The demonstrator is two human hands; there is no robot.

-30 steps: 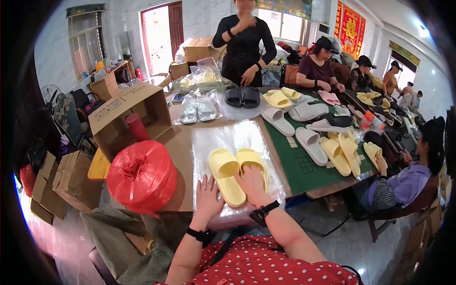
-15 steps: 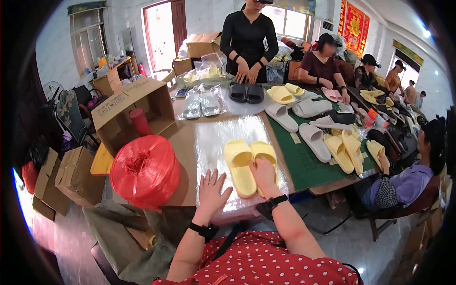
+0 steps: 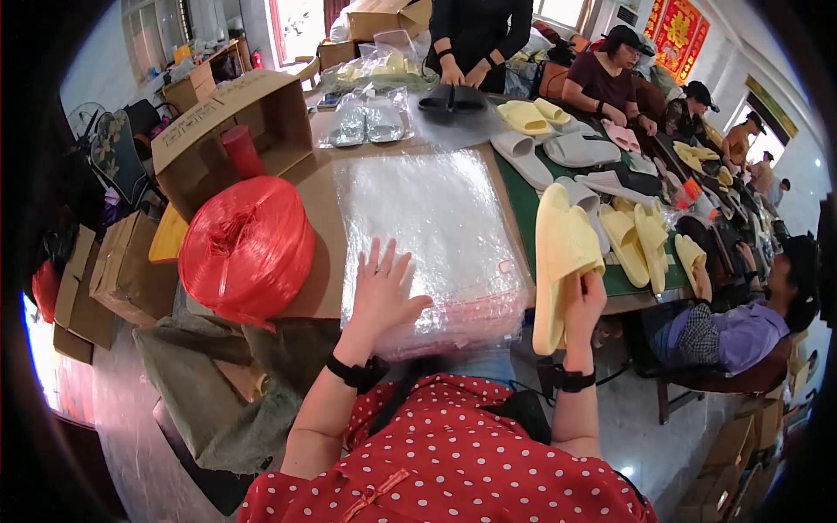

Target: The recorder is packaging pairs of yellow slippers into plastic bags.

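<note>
**Now lifted: the yellow slipper pair is off the bag stack**

Now the pair of yellow slippers (image 3: pixel 562 261) is held upright in the right hand (image 3: pixel 582 301), clear of the table's right-hand edge, where half a second ago it was lying flat on the stack of clear plastic bags (image 3: pixel 432 235) with that hand resting on it. The slippers are pressed sole to sole, and the fingers are closed around their lower end, so the pair is firmly grasped. The left hand (image 3: pixel 384 292) is laid flat and spread on the near part of the stack, much as it was before; nothing is gripped by it. With the pair raised, the top bag is left uncovered under the open palm, which is judged to make it free for handling.

Room is limited on the left by a big roll of red plastic twine (image 3: pixel 247 248), set just beside the stack, with an open cardboard box (image 3: pixel 231 131) behind it. On the right, a green mat (image 3: pixel 523 196) is crowded with more yellow and grey slippers, near the raised pair. The near edge of the stack overhangs the table toward the person's red dotted shirt (image 3: pixel 445 453). Open space is seen mainly above the stack and over the floor below the right hand. Other people are at work at the far and right sides, well apart from both hands.
</note>
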